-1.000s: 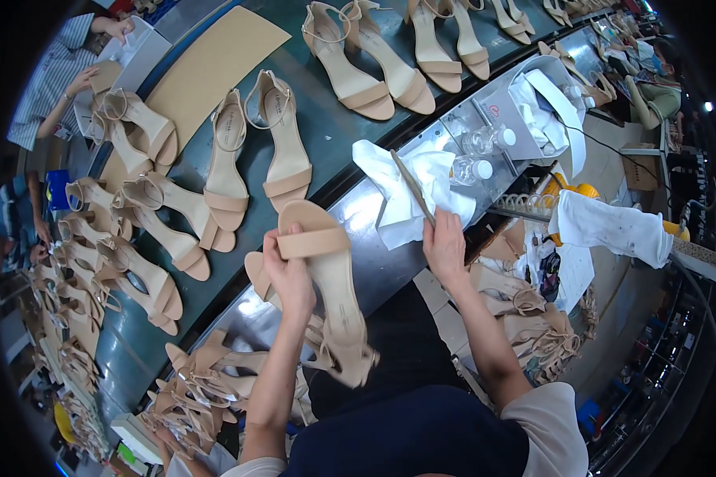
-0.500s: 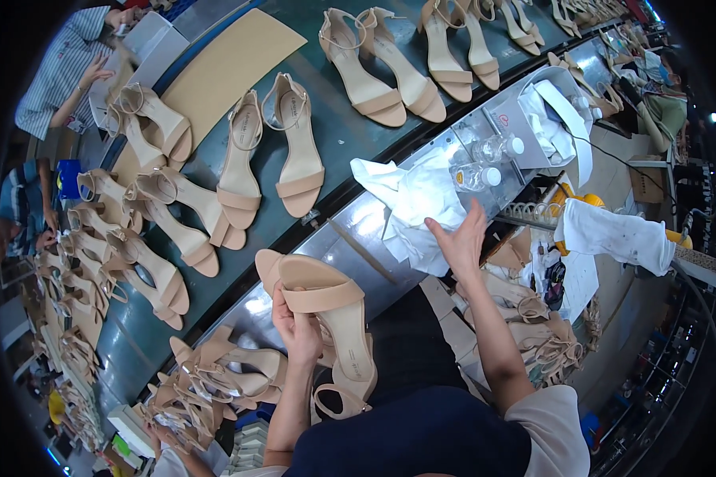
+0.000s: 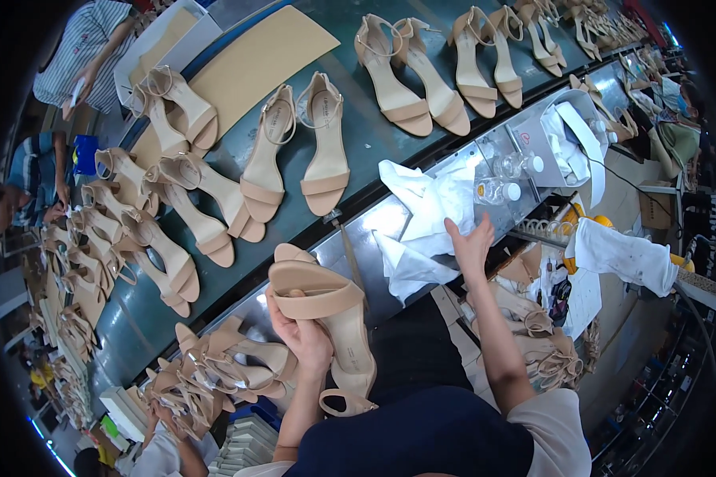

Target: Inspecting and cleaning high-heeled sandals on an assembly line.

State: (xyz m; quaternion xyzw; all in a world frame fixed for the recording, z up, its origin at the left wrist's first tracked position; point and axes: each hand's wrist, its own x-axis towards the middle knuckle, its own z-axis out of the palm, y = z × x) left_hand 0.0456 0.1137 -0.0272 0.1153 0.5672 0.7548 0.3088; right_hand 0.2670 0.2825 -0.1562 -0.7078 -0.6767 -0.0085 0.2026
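- One beige sandal (image 3: 326, 318) sits in the left hand (image 3: 306, 338), which clasps it under the sole, just in front of the metal ledge (image 3: 358, 230) and nearer the person than the dark conveyor belt (image 3: 374, 135).
- A one-handed hold could let the heel end tip and the loose ankle strap catch on the pile of sandals (image 3: 215, 374) left of it.
- The right hand (image 3: 471, 242) is spread open, empty, fingers touching the white tissue paper (image 3: 426, 211) on the ledge; a hasty pull could drag the sheets against the small clear bottles (image 3: 497, 189) just right of them and knock them over.
- Against half a second ago, the sandal is lower and nearer the body, and the right hand has reached further onto the paper.
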